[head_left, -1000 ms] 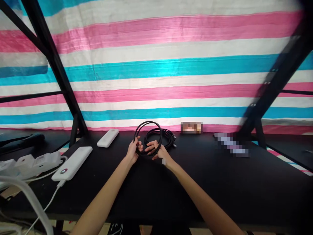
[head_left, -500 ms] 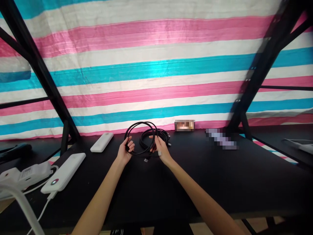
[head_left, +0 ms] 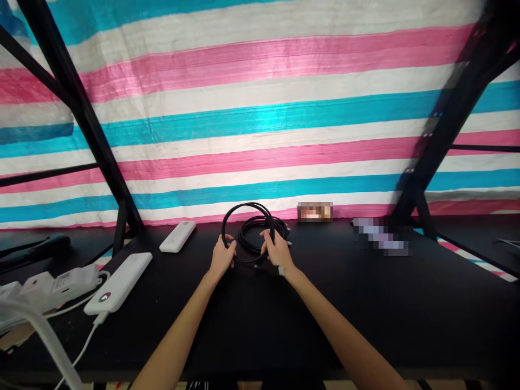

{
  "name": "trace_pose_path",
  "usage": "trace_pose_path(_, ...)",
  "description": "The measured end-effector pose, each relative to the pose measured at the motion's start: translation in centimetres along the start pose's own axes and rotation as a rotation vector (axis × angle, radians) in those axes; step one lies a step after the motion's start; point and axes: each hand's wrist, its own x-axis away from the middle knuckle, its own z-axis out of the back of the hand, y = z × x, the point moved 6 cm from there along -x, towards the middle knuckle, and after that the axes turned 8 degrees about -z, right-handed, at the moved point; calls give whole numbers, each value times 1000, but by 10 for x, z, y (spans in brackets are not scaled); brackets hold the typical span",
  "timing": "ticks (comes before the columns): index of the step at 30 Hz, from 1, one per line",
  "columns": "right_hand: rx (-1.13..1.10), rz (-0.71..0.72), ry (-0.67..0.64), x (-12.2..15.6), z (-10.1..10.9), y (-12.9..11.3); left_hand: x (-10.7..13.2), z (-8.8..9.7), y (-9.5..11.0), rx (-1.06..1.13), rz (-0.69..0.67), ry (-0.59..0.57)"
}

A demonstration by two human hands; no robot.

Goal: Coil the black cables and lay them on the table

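Note:
A black cable coil (head_left: 246, 208) stands upright as a loop over the black table (head_left: 365, 303), held on both sides. My left hand (head_left: 223, 256) is closed on the loop's left edge. My right hand (head_left: 277, 250) is closed on its right edge. Behind the loop, a second bundle of black cable (head_left: 280, 227) lies flat on the table, partly hidden by my right hand.
Two white power banks lie at the left: one near the wall (head_left: 177, 236), one (head_left: 119, 275) with a white lead plugged in. A white power strip (head_left: 52, 281) sits at the far left. Black frame posts (head_left: 85, 119) (head_left: 442, 130) stand either side before a striped tarp.
Both hands have kept hold of the loop. The right hand has shifted from the loop's middle to its right edge, and the loop now stands rounder and more upright.

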Motion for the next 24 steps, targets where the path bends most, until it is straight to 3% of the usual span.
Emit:
trace_pose_path(5, 82, 37, -33, 5, -3, -5, -1, 12, -1, -256, -23, 39)
trace_pose_path(10, 133, 63, -45, 6, -3, -8, -1, 14, -1, -358, -22, 42)
trace_pose_path(16, 177, 113, -37, 7, -2, -11, -3, 10, -5, -301, -28, 45)
trace_pose_path(24, 89, 94, -69, 4, -4, -6, -3, 17, 5, -140, -90, 187)
